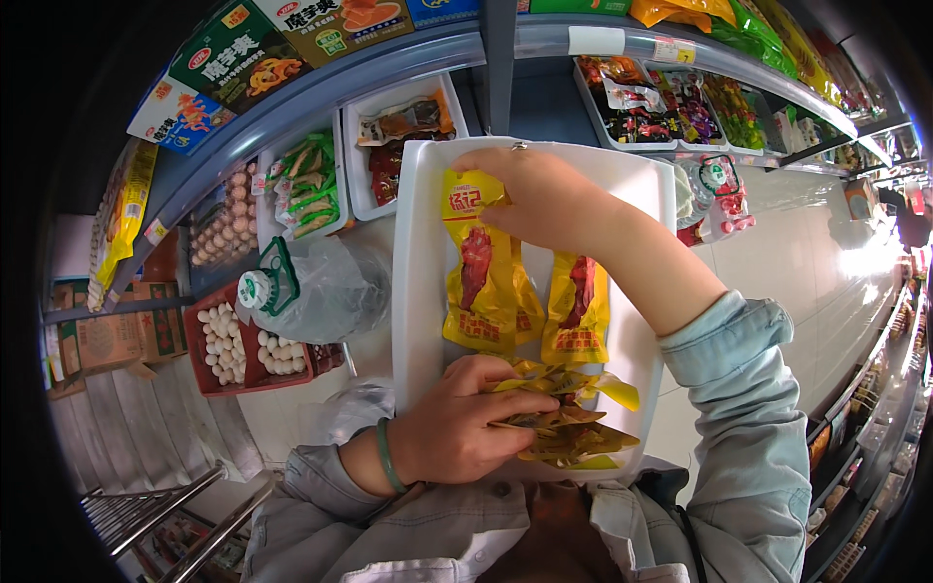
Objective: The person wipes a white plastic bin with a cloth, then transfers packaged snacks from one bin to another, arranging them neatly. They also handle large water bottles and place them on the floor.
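Note:
A white plastic tray is in front of my chest. My right hand reaches to its far end and pinches the top of a yellow snack pouch with a picture or window of reddish meat. Another yellow pouch lies to the right in the tray, and a third is partly hidden between them. At the near end, my left hand has its fingers around a bunch of several yellow pouches. These are bunched and overlap, so their faces are mostly hidden. A green bangle circles my left wrist.
Shelves with a metal edge curve across the far side. White bins of packaged snacks stand beneath. On the left are a large water bottle and a red crate of eggs. A metal rack stands at lower left.

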Tool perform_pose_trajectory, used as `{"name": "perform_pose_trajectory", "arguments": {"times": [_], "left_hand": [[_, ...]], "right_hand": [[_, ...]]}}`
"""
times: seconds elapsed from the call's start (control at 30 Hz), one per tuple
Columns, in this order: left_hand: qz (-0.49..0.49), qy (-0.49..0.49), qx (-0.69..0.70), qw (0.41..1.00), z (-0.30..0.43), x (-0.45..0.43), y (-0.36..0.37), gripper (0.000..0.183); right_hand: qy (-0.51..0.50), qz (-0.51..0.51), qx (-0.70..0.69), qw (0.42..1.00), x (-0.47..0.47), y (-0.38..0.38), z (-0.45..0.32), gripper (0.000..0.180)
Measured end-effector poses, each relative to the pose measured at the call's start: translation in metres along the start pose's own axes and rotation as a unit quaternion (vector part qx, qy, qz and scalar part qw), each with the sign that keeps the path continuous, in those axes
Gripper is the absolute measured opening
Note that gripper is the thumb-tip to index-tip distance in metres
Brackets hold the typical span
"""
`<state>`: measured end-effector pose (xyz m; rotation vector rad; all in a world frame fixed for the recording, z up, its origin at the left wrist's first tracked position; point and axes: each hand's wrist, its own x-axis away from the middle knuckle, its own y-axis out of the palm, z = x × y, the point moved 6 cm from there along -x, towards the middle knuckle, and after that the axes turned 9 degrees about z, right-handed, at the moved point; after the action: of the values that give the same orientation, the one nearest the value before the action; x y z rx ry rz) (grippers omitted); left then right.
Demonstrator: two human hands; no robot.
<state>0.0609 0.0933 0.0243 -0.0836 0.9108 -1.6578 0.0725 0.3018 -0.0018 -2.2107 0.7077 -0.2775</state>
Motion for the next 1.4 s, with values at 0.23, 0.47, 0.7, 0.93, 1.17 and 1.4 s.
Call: {"name": "perform_pose_trajectory", "arguments": {"times": [0.23, 0.47, 0.7, 0.93, 1.17, 1.4], "left_hand": [[0.002, 0.005, -0.001, 1.0, -0.001, 0.001, -0.001, 0.021], [0.004, -0.002, 0.002, 1.0, 0.0, 0.002, 0.0, 0.018], [0.005, -0.01, 0.004, 1.0, -0.001, 0.001, 0.0, 0.02], [-0.007, -0.018, 0.002, 1.0, -0.004, 0.0, 0.003, 0.012], [0.0, -0.018, 0.006, 1.0, -0.002, 0.001, 0.001, 0.013], [0.012, -0.001, 0.007, 1.0, 0.0, 0.002, -0.004, 0.015]], "right_hand": [[-0.027, 0.058, -0.058, 0.996, 0.002, -0.011, -0.012, 0.038], [-0.192, 0.27, -0.093, 0.939, 0.014, -0.053, -0.029, 0.036], [-0.208, 0.306, -0.032, 0.928, 0.008, -0.057, -0.017, 0.042], [-0.186, 0.29, -0.009, 0.939, -0.002, -0.046, -0.006, 0.048], [-0.216, 0.326, 0.011, 0.92, 0.002, -0.046, -0.01, 0.05], [-0.237, 0.329, 0.051, 0.913, 0.003, -0.046, -0.009, 0.047]]}}
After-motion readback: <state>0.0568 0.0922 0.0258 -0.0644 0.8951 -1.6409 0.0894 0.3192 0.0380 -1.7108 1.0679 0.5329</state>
